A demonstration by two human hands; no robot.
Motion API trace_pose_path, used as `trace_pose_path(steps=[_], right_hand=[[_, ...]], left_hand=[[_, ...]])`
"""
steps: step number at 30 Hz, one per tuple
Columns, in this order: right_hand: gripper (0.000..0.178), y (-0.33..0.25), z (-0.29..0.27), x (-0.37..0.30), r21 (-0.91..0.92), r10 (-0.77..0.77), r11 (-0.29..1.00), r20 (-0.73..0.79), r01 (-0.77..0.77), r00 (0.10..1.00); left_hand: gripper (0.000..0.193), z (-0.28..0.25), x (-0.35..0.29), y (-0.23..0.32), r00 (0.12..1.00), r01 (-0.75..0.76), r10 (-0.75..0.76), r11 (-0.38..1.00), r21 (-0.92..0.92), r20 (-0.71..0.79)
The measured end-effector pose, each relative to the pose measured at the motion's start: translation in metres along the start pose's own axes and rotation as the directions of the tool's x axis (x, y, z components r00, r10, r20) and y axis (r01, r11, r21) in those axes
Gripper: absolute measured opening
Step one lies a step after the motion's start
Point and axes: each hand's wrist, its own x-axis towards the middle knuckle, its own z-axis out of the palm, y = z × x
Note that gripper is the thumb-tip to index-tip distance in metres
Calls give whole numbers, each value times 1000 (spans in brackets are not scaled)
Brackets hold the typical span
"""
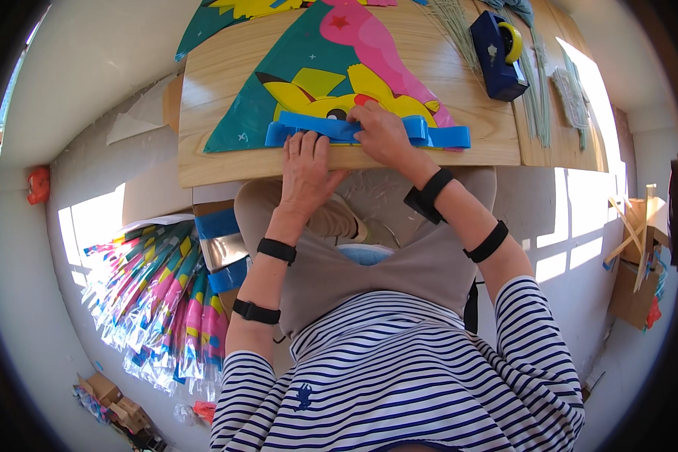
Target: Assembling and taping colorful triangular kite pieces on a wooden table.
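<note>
A triangular kite (286,62) in dark green and pink, printed with a yellow cartoon animal, lies flat on the wooden table with its wide edge toward me. Blue plastic ribbon (448,137) runs in overlapping lengths across that edge, with a looped fold at each side. Over the ribbon, the fingers of my right hand (384,135) are curled into a pinch on it near the middle; the fingertips are partly hidden. My left hand (306,167) rests at the table's near edge, fingers extended and pressing on the ribbon's lower edge.
A dark blue tape dispenser (497,64) with yellow tape stands at the right, among bundles of thin pale sticks (533,98) and a clear plastic box (571,98). More kite sheets (211,30) lie at the far left. Packed kites (162,301) are heaped at lower left.
</note>
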Motion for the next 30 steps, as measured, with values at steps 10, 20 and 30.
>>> trace_pose_path(steps=[10,20,30], right_hand=[[34,-9,1,-10,-24,-108,994,-56,107,993],[43,3,8,-21,-91,-239,968,-62,233,969],[44,0,10,-24,-145,-250,960,-55,240,967]], left_hand=[[66,0,-1,1,1000,8,-8,1000,-9,-1],[55,-2,1,-6,994,94,-103,975,-201,-34],[35,2,14,-16,821,300,-566,535,-790,-71]])
